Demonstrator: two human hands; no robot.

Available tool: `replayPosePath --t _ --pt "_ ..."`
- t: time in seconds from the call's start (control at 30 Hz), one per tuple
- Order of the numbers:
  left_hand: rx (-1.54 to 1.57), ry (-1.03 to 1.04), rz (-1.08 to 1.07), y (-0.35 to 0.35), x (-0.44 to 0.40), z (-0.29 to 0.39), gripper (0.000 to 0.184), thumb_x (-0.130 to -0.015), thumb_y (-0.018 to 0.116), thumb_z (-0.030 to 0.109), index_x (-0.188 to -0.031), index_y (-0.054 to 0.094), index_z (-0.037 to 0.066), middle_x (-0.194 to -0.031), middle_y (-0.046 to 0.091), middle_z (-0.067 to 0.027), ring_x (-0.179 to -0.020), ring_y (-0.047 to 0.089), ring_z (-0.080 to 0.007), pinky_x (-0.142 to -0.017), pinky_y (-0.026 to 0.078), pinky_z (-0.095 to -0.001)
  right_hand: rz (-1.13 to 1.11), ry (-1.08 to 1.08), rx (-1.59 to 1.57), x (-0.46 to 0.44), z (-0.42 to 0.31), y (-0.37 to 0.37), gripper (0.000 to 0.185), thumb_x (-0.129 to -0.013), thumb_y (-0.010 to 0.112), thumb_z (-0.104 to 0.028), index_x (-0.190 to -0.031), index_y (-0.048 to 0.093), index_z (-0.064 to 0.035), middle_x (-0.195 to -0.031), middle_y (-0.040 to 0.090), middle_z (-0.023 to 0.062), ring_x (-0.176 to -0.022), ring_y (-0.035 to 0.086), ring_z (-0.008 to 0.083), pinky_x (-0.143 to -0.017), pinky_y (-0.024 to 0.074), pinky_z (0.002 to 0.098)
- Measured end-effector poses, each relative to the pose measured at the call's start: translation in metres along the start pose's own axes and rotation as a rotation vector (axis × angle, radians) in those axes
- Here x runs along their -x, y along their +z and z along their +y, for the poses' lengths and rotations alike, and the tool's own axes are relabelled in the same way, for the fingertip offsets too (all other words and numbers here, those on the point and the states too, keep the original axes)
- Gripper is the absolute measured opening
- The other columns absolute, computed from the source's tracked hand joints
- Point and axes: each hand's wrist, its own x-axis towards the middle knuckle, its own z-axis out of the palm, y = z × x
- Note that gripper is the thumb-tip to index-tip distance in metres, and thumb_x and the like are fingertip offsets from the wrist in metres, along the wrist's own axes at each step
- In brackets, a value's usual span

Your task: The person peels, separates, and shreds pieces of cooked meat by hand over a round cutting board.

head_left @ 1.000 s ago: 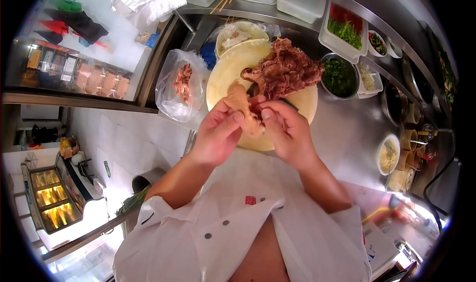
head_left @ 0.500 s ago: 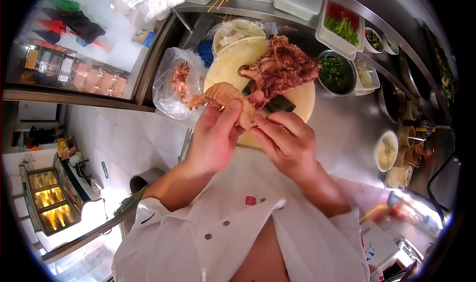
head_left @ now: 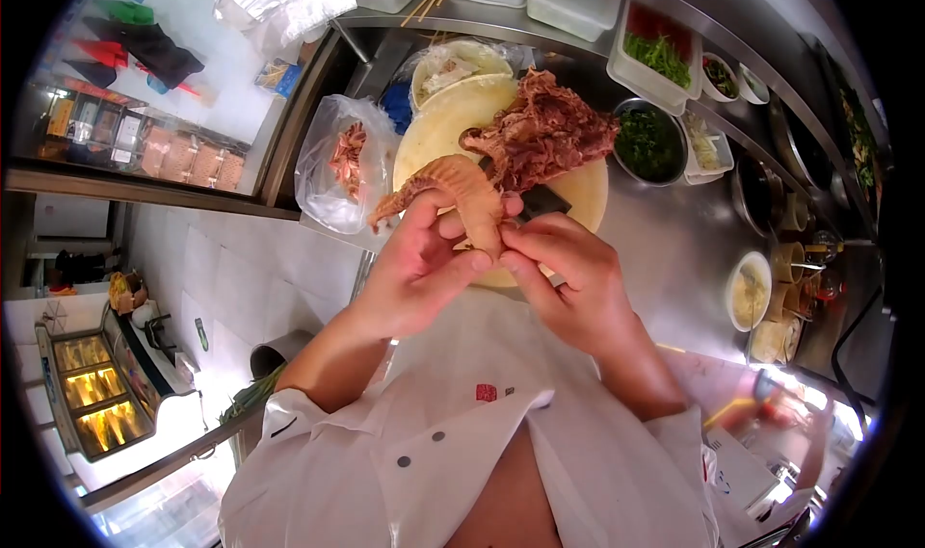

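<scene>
Head view: the left hand (head_left: 409,274) and right hand (head_left: 578,278) grasp one tan piece of meat (head_left: 472,187) at its lower end, above the near side of the round board (head_left: 412,153). The left thumb has shifted from the top of the piece to this end. Result, as judged: the arched upper surface is exposed and the hold is concentrated low. The narrow end points toward the plastic bag (head_left: 320,182). A large meat chunk (head_left: 549,129) rests on the board, beyond the hands.
</scene>
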Motion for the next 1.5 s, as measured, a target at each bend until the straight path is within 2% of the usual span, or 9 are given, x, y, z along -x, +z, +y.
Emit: replayPosePath --t 0.33,0.53,0.73,1.03,1.23,1.5 --pt "-0.007 0.172 -0.035 -0.013 0.005 -0.017 0.041 -0.097 0.062 -0.01 -0.131 0.045 0.005 -0.132 0.06 -0.0151 -0.124 0.059 -0.0218 -0.106 0.05 -0.0384 -0.008 -0.141 0.108 0.002 -0.017 -0.006 0.026 -0.081 0.081 0.002 -0.106 0.074 -0.001 -0.088 0.071 0.0115 -0.073 0.07 0.0274 -0.062 0.0556 0.0364" --pt "-0.03 0.171 0.002 -0.01 0.011 -0.016 0.035 -0.096 0.064 -0.012 -0.124 0.05 0.003 -0.128 0.062 -0.0128 -0.12 0.062 -0.0202 -0.104 0.051 -0.0366 -0.012 -0.1 0.023 -0.001 -0.021 -0.007 0.026 -0.079 0.078 0.005 -0.104 0.071 -0.0009 -0.087 0.072 0.0118 -0.073 0.07 0.0277 -0.061 0.0554 0.0362" --pt "-0.072 0.123 0.134 0.001 0.017 -0.012 0.032 -0.095 0.066 -0.011 -0.122 0.052 0.002 -0.122 0.065 -0.0105 -0.114 0.064 -0.0176 -0.101 0.053 -0.034 0.0 -0.118 0.044 -0.002 -0.016 -0.004 0.026 -0.077 0.078 0.006 -0.099 0.069 -0.0016 -0.085 0.071 0.0105 -0.072 0.07 0.0262 -0.062 0.0556 0.0351" --pt "-0.071 0.114 0.166 0.002 0.019 -0.02 0.028 -0.096 0.067 -0.009 -0.119 0.054 0.001 -0.115 0.064 -0.0072 -0.107 0.065 -0.0147 -0.094 0.055 -0.0301 0.014 -0.037 -0.03 -0.004 -0.009 0.003 0.022 -0.075 0.078 0.005 -0.091 0.066 -0.0044 -0.08 0.068 0.007 -0.068 0.069 0.0227 -0.06 0.055 0.0333" --pt "-0.04 0.051 0.11 0.0 0.012 -0.014 0.025 -0.098 0.067 -0.005 -0.119 0.054 0.001 -0.117 0.064 -0.0069 -0.107 0.065 -0.0148 -0.094 0.055 -0.0309 -0.004 -0.017 -0.034 -0.007 -0.006 0.002 0.023 -0.073 0.079 0.003 -0.087 0.064 -0.0074 -0.076 0.065 0.0043 -0.067 0.066 0.0235 -0.06 0.0533 0.0351" --pt "0.065 -0.014 0.075 0.001 0.004 -0.005 0.028 -0.097 0.065 -0.006 -0.125 0.059 -0.002 -0.128 0.066 -0.0122 -0.118 0.064 -0.0185 -0.103 0.052 -0.0343 0.012 -0.075 0.018 -0.01 0.0 0.005 0.027 -0.07 0.08 0.003 -0.087 0.062 -0.0093 -0.075 0.064 0.0034 -0.068 0.065 0.0262 -0.061 0.0527 0.0362"
